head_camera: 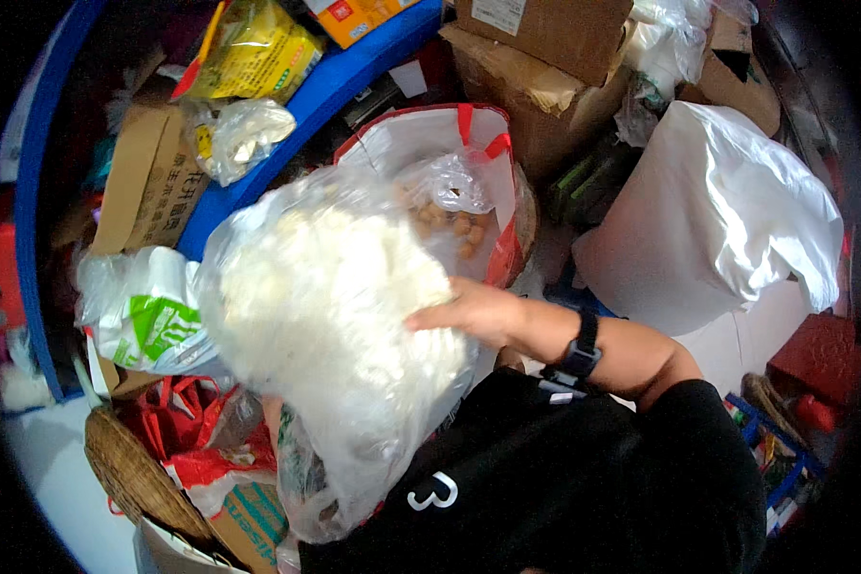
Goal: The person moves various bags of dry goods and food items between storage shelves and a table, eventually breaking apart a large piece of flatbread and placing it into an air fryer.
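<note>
A large clear plastic bag [330,287] full of pale, cream-white pieces hangs before my chest, slightly blurred. My right hand [455,312] grips its right side, thumb across the front and the other fingers hidden behind. Past the lower left of the bag shows a narrow strip of skin, apparently my left arm [271,412]; the left hand itself is hidden behind the bag. Just beyond stands an open white bag with red trim and handles [499,186]. Inside it lies a clear bag of round brown items [455,222].
Cardboard boxes [524,93] are stacked at the back. A big white sack [703,215] stands to the right. On the left are a blue shelf edge [258,158], a yellow package [258,64], a white-and-green plastic pack [158,316] and a woven basket [140,473].
</note>
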The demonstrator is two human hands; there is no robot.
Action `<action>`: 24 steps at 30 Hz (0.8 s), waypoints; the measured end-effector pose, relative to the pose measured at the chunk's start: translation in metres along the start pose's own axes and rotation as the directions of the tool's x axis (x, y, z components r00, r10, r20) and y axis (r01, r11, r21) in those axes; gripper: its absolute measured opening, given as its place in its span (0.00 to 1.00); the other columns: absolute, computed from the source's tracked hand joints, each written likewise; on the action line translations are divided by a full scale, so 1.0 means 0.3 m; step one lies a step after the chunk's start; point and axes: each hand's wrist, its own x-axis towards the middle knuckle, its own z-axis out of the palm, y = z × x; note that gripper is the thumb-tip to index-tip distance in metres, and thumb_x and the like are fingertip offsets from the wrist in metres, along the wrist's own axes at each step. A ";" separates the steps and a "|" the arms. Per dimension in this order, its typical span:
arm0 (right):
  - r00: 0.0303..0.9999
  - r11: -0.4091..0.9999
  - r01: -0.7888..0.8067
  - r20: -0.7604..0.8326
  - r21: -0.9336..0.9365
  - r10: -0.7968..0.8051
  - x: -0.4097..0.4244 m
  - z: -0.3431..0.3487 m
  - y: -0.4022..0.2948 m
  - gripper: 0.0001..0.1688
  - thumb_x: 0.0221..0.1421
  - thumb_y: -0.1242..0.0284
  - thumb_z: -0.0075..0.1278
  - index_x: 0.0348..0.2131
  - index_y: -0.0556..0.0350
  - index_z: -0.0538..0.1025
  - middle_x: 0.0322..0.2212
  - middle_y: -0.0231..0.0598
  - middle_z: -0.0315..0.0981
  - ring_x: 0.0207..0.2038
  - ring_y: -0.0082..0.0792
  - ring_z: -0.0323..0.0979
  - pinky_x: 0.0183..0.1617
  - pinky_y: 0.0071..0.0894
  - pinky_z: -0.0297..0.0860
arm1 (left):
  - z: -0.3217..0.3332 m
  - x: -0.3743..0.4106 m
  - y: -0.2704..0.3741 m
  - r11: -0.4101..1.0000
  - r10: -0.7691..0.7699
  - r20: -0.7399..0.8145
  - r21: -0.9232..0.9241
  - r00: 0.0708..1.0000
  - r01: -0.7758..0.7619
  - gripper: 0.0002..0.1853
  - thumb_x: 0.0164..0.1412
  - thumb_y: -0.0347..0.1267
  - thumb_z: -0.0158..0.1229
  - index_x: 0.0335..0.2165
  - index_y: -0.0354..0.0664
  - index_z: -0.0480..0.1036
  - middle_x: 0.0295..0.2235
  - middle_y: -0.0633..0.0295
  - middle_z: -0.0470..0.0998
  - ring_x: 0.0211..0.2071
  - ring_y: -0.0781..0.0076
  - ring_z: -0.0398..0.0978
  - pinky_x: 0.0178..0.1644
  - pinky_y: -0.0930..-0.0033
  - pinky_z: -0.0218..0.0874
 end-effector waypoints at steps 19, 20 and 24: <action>0.069 0.631 0.625 -0.773 -0.459 -0.631 -1.380 -0.482 0.191 0.34 0.54 0.53 0.35 0.51 0.60 0.58 0.48 0.46 0.59 0.49 0.40 0.60 0.52 0.35 0.59 | 0.339 0.253 -0.291 0.381 -0.062 0.508 0.808 0.859 -0.450 0.52 0.39 0.32 0.65 0.57 0.54 0.38 0.53 0.45 0.48 0.52 0.43 0.53 0.52 0.52 0.52; 0.038 0.627 0.637 -0.794 -0.449 -0.607 -1.387 -0.460 0.214 0.34 0.54 0.53 0.35 0.51 0.60 0.58 0.48 0.46 0.59 0.49 0.40 0.60 0.52 0.35 0.59 | 0.380 0.280 -0.283 0.393 -0.084 0.527 0.798 0.846 -0.457 0.53 0.39 0.32 0.64 0.57 0.55 0.37 0.53 0.44 0.48 0.52 0.42 0.52 0.53 0.51 0.52; -0.085 0.594 0.677 -0.848 -0.435 -0.523 -1.438 -0.390 0.289 0.33 0.54 0.54 0.36 0.51 0.60 0.58 0.48 0.45 0.59 0.49 0.40 0.60 0.52 0.36 0.59 | 0.548 0.470 -0.344 0.341 0.240 0.659 0.630 0.713 -0.697 0.45 0.41 0.29 0.61 0.55 0.54 0.45 0.45 0.42 0.58 0.47 0.42 0.59 0.48 0.55 0.55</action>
